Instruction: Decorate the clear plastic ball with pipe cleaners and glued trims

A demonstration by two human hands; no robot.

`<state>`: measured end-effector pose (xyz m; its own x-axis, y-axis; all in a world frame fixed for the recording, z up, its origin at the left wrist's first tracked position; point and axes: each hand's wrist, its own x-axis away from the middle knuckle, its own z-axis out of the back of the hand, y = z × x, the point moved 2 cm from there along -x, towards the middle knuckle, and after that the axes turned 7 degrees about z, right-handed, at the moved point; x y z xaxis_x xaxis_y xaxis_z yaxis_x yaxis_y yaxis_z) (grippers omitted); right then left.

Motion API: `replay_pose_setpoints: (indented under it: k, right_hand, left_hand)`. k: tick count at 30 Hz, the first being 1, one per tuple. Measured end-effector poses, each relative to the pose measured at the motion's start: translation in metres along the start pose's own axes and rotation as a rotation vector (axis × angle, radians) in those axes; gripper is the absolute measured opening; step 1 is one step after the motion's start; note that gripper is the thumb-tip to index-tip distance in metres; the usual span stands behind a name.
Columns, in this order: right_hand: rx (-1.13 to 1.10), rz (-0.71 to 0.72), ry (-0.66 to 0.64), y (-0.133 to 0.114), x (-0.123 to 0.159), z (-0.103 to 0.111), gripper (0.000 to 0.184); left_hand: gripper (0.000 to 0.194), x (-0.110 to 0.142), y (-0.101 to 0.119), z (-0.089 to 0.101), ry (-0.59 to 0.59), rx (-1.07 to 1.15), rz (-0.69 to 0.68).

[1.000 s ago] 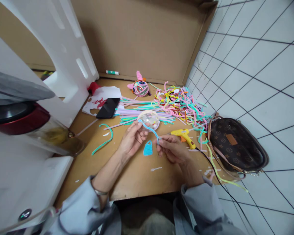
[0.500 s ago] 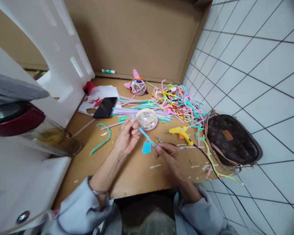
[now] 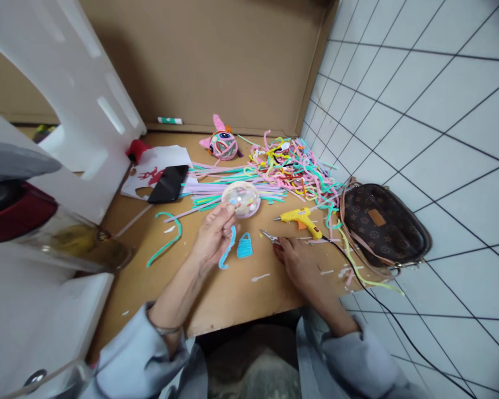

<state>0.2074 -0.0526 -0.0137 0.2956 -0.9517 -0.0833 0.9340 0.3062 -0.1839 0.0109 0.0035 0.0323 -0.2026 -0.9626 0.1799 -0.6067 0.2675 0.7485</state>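
Observation:
My left hand (image 3: 213,235) is closed in a pinch on a light blue pipe cleaner (image 3: 228,249), whose curved end hangs below the fingers. My right hand (image 3: 297,257) lies low over the table, its fingers closed round the handles of small pliers (image 3: 269,236); the metal jaws point left, and the red grip is mostly covered. Between the hands, a blue bag-shaped piece of wound pipe cleaner (image 3: 245,246) rests flat on the table. Just beyond my left fingertips is a clear round plastic shell (image 3: 247,200) with a pale rim.
A yellow glue gun (image 3: 301,220) lies right of centre, its black cord trailing over the edge. Behind are straight pipe cleaners (image 3: 208,189), a tangled heap (image 3: 291,166), a pink-eared ball figure (image 3: 223,145) and a phone (image 3: 168,184). A brown handbag (image 3: 385,227) sits right, a bottle (image 3: 75,244) left.
My right hand has let go of the blue pipe cleaner and moved down onto the pliers. The pipe cleaner now hangs from my left hand alone. The view has shifted slightly to the right.

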Motion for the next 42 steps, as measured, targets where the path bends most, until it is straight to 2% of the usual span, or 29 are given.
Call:
replay_pose_setpoints:
  k: [3, 5, 7, 10, 14, 18, 21, 23, 27, 32, 38, 42]
  right_hand:
    - [-0.119, -0.049, 0.043, 0.005, -0.001, 0.000, 0.021]
    - [-0.343, -0.067, 0.117, 0.012, 0.002, 0.003, 0.022]
    - [-0.672, -0.084, 0.166, 0.019, 0.007, 0.008, 0.031]
    - [-1.148, -0.144, 0.060, 0.022, 0.013, 0.017, 0.049]
    - [-1.397, -0.170, -0.036, 0.014, 0.014, 0.026, 0.052]
    - [-1.435, -0.197, -0.006, 0.013, 0.012, 0.024, 0.059]
    - [-1.410, -0.235, 0.009, 0.016, 0.014, 0.021, 0.056]
    - [-1.378, -0.235, -0.007, 0.014, 0.014, 0.021, 0.054]
    - [-1.333, -0.209, -0.044, 0.005, 0.011, 0.022, 0.049]
    - [-1.370, -0.252, -0.033, -0.001, 0.008, 0.019, 0.047]
    - [-1.361, -0.260, 0.016, 0.000, 0.016, 0.017, 0.038]
    - [-1.311, -0.243, 0.076, 0.005, 0.022, 0.016, 0.036]
  left_hand:
    - [0.037, 0.000, -0.004, -0.002, -0.007, -0.061, 0.047]
    - [0.038, 0.000, -0.008, -0.003, -0.019, -0.096, 0.066]
    - [0.038, 0.000, -0.011, -0.003, -0.037, -0.140, 0.060]
    - [0.036, 0.000, -0.017, -0.003, -0.075, -0.235, 0.036]
    - [0.034, 0.000, -0.022, 0.000, -0.085, -0.391, 0.031]
    - [0.027, -0.002, -0.021, 0.003, -0.004, -0.473, -0.002]
    - [0.023, -0.002, -0.021, 0.004, 0.040, -0.509, -0.029]
    - [0.022, -0.001, -0.024, 0.003, 0.012, -0.572, -0.011]
    - [0.021, 0.003, -0.030, -0.003, -0.115, -0.702, 0.093]
    - [0.021, 0.007, -0.031, -0.009, -0.231, -0.760, 0.100]
    - [0.022, 0.007, -0.036, -0.008, -0.271, -0.783, 0.141]
    - [0.021, 0.007, -0.037, -0.006, -0.254, -0.802, 0.150]
